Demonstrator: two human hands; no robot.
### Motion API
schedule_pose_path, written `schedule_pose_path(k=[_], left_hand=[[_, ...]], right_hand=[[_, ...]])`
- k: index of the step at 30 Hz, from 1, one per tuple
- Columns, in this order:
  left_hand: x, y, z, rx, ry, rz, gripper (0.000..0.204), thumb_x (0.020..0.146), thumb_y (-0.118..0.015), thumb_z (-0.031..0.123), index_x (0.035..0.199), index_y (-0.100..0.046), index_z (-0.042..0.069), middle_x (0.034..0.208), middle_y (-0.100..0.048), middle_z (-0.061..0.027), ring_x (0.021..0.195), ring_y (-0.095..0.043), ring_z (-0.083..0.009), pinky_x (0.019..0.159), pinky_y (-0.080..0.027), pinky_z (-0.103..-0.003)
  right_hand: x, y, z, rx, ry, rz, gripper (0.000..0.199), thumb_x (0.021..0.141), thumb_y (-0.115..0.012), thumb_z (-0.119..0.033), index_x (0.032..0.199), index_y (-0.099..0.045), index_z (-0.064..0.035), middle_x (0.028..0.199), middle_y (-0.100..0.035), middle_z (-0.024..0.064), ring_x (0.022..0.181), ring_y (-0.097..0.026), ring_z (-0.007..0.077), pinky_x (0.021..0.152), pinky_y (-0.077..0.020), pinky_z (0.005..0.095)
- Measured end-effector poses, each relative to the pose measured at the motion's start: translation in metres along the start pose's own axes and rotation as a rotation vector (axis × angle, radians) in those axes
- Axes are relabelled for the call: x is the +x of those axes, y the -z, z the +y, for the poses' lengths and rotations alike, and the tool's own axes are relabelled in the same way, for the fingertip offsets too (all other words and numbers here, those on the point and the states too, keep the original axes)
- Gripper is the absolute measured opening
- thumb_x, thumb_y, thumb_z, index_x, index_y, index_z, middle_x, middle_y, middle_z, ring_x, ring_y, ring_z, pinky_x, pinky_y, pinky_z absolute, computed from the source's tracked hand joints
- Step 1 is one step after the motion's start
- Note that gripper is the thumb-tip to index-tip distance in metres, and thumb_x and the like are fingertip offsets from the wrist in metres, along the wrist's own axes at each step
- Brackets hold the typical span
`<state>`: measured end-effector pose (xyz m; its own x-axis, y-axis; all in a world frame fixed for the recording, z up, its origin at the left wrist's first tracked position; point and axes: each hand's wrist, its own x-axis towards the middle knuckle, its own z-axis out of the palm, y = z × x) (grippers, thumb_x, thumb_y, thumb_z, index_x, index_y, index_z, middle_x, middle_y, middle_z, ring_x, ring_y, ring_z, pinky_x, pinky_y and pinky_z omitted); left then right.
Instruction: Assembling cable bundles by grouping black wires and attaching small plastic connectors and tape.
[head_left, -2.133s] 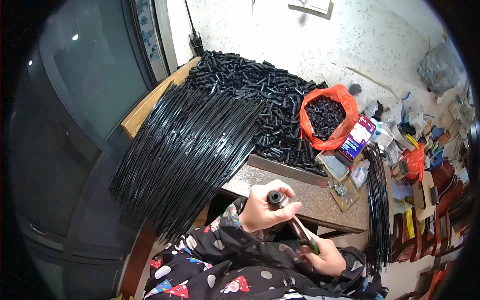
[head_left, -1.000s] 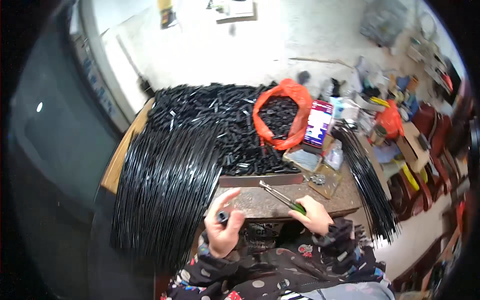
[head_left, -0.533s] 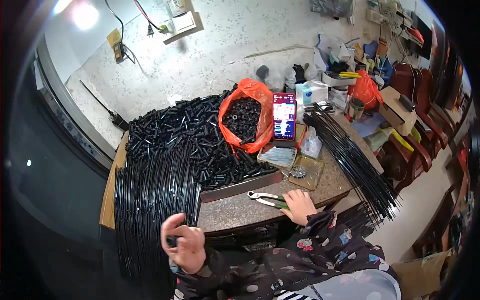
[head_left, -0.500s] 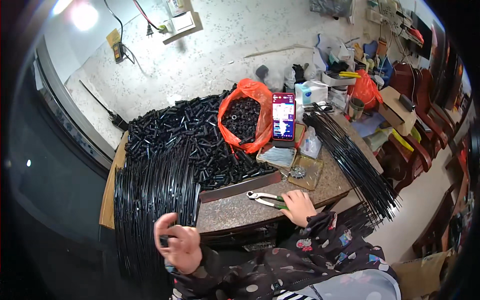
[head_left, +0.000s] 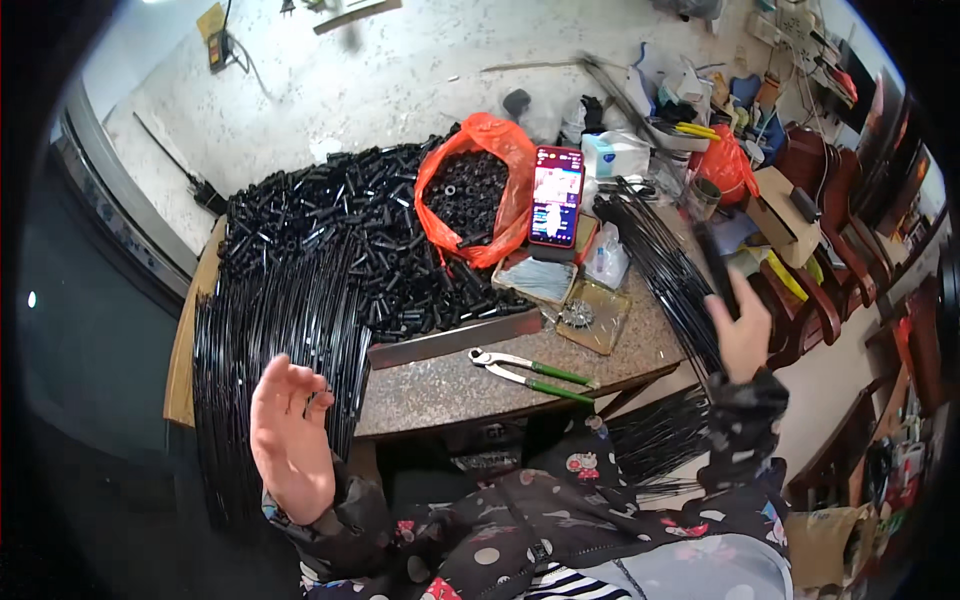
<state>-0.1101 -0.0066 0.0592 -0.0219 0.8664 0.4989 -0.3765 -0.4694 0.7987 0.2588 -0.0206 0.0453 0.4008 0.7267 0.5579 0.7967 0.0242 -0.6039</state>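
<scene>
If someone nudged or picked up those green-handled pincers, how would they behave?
The green-handled pincers would probably feel stiff and fairly heavy for their size, since the head looks metal. Lying flat on the tabletop with handles spread, they would likely slide rather than roll. Lifted by one handle, the other might swing, as both seem to meet at a pivot.

From the green-handled pincers [head_left: 560, 375], you could pass left across bare tabletop [head_left: 415, 395]; the metal strip [head_left: 455, 337] bars you just beyond, the black rods [head_left: 665, 275] to their right.
</scene>
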Motion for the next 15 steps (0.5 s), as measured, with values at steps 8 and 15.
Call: schedule_pose_path(k=[8,15], left_hand=[[-0.017,0.035,-0.021,0.146,0.371,-0.046,0.022,0.074,-0.046,0.013,0.087,-0.048,-0.004,0.077,-0.051,-0.0076,0.066,-0.049,-0.0122,0.061,-0.039,-0.024],[-0.025,0.07,-0.016,0.447,0.451,0.099,0.015,0.074,-0.046,0.01,0.078,-0.053,-0.003,0.066,-0.053,-0.0046,0.058,-0.048,-0.0092,0.057,-0.038,-0.021]], right_hand=[[0.004,-0.008,0.102,-0.613,-0.171,-0.377,0.039,0.063,-0.056,-0.027,0.096,-0.046,-0.0092,0.09,-0.046,0.0115,0.087,-0.04,0.0289,0.074,-0.0328,0.036],[-0.011,-0.024,0.048,-0.257,0.199,-0.268,0.031,0.061,-0.055,-0.012,0.09,-0.05,-0.0022,0.086,-0.048,0.0116,0.081,-0.045,0.0239,0.071,-0.0357,0.0301]])
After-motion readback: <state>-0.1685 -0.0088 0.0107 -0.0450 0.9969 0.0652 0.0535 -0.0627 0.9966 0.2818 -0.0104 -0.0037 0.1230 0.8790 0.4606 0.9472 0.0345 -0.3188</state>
